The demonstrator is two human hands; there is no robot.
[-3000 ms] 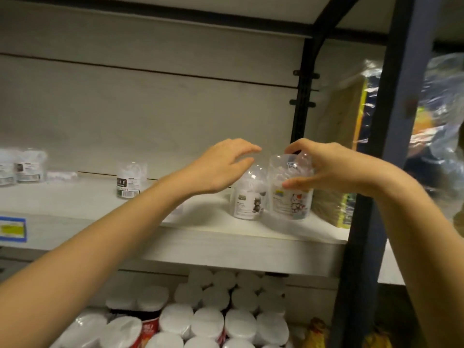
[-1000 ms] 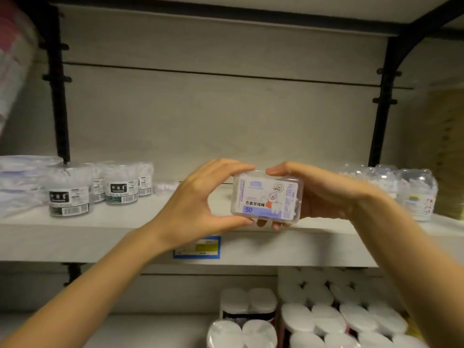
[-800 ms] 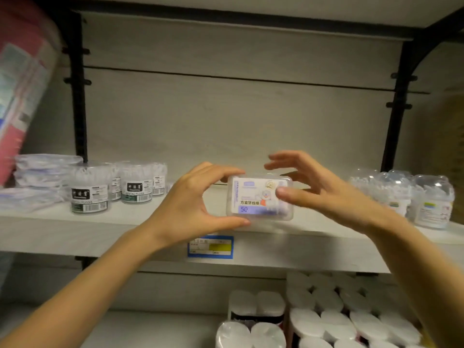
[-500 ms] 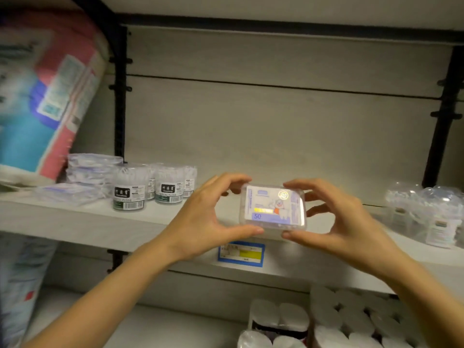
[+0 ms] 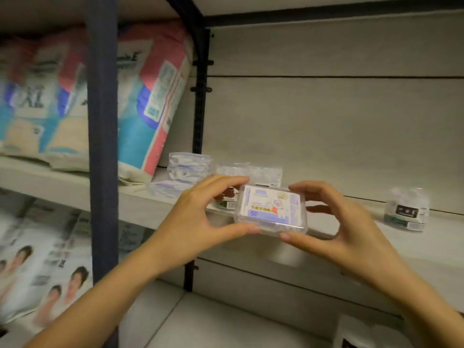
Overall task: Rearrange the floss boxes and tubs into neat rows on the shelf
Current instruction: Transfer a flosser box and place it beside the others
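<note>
A floss box (image 5: 271, 212) is pinched by left hand (image 5: 198, 222) and right hand (image 5: 334, 229); a tub (image 5: 405, 209) is set at three o'clock.

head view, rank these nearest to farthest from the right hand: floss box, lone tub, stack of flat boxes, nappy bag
1. floss box: in the grip of the right hand, just to its left.
2. lone tub: standing off to its right.
3. stack of flat boxes: well to the left, further back.
4. nappy bag: farthest, up and left.
</note>
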